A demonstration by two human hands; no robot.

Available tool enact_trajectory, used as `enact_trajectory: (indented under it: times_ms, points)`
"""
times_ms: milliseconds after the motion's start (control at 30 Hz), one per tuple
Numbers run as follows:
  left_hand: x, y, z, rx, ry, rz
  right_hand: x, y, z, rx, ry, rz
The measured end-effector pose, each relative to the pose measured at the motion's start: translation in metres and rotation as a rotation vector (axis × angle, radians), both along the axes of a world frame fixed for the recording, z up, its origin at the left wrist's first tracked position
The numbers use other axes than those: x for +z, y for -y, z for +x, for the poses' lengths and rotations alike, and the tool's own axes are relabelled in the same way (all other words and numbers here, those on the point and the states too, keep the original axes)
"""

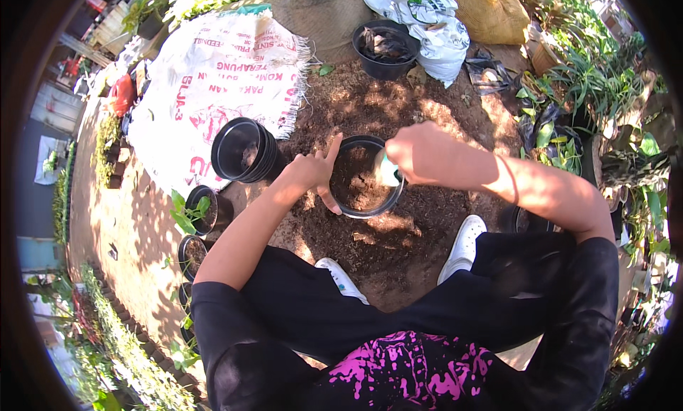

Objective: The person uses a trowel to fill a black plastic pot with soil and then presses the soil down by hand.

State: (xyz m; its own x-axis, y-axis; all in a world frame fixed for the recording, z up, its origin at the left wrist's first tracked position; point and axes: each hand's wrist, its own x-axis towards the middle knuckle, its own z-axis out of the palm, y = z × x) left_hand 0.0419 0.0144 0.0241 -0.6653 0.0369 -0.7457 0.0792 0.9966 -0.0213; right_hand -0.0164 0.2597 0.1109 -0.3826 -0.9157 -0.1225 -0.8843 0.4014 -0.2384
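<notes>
A round black plant pot (361, 214) with brown soil (356, 176) in it stands on the ground before me. My left hand (313, 172) rests against its left side, with thumb and forefinger spread along the rim. Over the pot's right edge, my right hand (420, 155) is closed on a pale, whitish-green scoop-like tool (386, 170) that reaches down into the pot. The fist hides the tool's grip, and its exact shape does not show. Just left of my left hand, a stack of black plant pots (245, 151) leans at a tilt.
A white printed sack (206, 76) lies flat at the far left. Beyond the pot stands a black tub (384, 66) with dark matter, beside a white plastic bag (441, 48) and a tan sack (491, 12). Loose soil (398, 236) surrounds the pot. Potted plants (203, 210) line the left side.
</notes>
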Motion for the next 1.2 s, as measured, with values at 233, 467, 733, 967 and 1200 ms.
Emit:
enact_trajectory:
  times_ms: [233,467,733,967,1200]
  points:
    - [0.005,0.0,-0.008,0.052,0.028,0.135,-0.038,-0.003,0.014,0.111,-0.018,-0.068]
    - [0.004,0.009,0.002,0.039,0.02,0.079,-0.005,0.013,0.011,0.069,0.133,-0.147]
    - [0.013,0.002,0.001,0.064,0.086,0.024,0.013,0.01,0.011,0.003,0.019,0.145]
    - [0.01,-0.002,-0.009,0.015,0.03,0.033,-0.043,0.0,0.018,0.084,-0.004,-0.058]
    - [0.009,0.008,0.001,0.019,0.065,0.017,-0.012,0.01,0.007,0.029,0.093,-0.096]
